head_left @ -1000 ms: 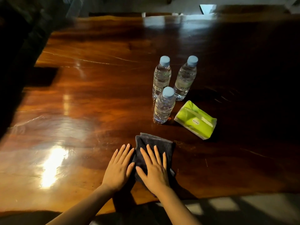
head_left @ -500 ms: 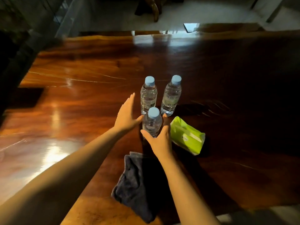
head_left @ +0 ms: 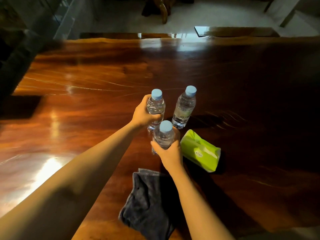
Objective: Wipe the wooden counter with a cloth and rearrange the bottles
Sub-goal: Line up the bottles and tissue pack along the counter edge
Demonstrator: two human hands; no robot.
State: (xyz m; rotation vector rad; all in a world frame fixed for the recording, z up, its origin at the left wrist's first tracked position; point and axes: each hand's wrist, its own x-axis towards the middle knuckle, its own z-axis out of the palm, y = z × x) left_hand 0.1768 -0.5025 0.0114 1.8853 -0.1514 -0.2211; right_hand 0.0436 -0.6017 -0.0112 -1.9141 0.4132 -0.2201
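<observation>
Three clear water bottles with pale blue caps stand close together on the glossy wooden counter [head_left: 90,94]. My left hand [head_left: 142,113] is wrapped around the back left bottle [head_left: 156,105]. My right hand [head_left: 170,152] grips the nearest bottle [head_left: 163,135] from the front. The back right bottle [head_left: 184,107] stands free, untouched. A dark grey cloth [head_left: 147,201] lies crumpled on the counter near the front edge, between my forearms, with nothing holding it.
A lime green tissue pack [head_left: 200,150] lies just right of the nearest bottle, close to my right hand. The counter's right side is in deep shadow. Beyond the far edge are a pale floor and a wooden furniture leg [head_left: 163,9].
Both hands left the cloth, reached forward and closed on bottles: the left on the back left one, the right on the nearest. The cloth now lies crumpled.
</observation>
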